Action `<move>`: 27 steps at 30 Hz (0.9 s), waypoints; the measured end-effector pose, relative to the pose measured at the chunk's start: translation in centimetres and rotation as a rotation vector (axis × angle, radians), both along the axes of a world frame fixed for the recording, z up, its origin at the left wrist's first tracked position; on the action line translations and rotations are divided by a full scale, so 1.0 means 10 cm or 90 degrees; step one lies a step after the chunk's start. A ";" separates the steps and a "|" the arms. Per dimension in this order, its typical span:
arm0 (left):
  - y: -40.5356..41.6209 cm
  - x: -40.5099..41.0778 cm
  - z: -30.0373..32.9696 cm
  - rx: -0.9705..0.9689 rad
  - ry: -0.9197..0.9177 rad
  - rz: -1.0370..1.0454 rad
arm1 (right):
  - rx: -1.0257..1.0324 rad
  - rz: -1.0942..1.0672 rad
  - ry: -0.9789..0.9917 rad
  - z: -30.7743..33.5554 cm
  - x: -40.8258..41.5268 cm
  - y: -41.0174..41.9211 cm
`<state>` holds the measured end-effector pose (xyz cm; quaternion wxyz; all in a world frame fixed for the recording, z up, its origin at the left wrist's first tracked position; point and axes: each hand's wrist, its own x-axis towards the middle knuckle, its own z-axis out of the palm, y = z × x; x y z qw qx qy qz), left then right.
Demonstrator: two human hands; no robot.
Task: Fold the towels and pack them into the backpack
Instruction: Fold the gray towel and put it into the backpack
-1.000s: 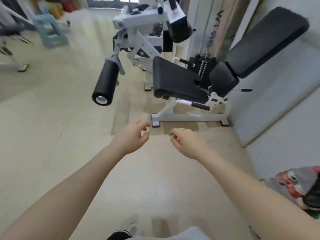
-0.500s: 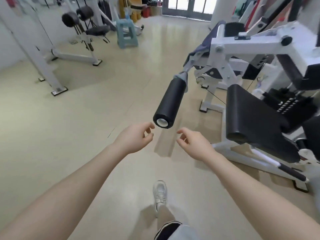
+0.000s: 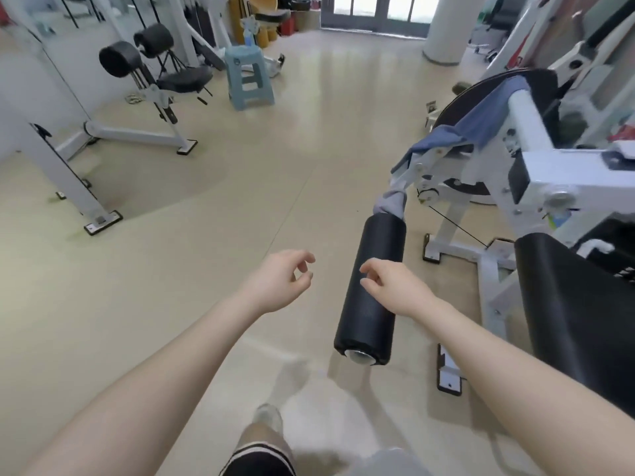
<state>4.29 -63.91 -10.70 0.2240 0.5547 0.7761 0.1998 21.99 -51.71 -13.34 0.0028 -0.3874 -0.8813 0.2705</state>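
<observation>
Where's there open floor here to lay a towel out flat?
Bare beige floor runs left of the black foam roller pad, between it and the white machine frame, up toward the pale blue plastic stool. The right side is crowded by the white leg machine.

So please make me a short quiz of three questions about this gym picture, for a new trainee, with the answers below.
1. True or false: the left hand holds a towel.
2. Where does the blue-grey towel lie? A) on the floor B) draped over the white machine C) on the blue stool
3. Fill in: the right hand hovers in front of the black ____.

Key: 1. False, both hands are empty, fingers loosely curled. 2. B. 3. Roller pad.
</observation>
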 end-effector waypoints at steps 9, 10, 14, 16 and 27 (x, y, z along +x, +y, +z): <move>1.66 -1.88 -0.11 -0.009 -0.007 -0.150 | -0.027 -0.165 -0.015 -0.22 -1.59 1.23; 1.88 -2.03 -0.07 -0.010 -0.014 -0.168 | -0.024 -0.176 -0.018 -0.20 -1.74 1.36; 2.71 -2.37 -0.06 -0.010 -0.054 -0.226 | 0.005 -0.269 -0.012 -0.11 -1.99 1.82; 3.08 -2.41 -0.14 -0.010 -0.068 -0.255 | 0.003 -0.315 -0.037 -0.15 -1.97 2.06; 5.25 -2.34 -0.72 -0.113 -0.008 -0.374 | -0.120 -0.476 -0.121 -1.04 -1.77 4.16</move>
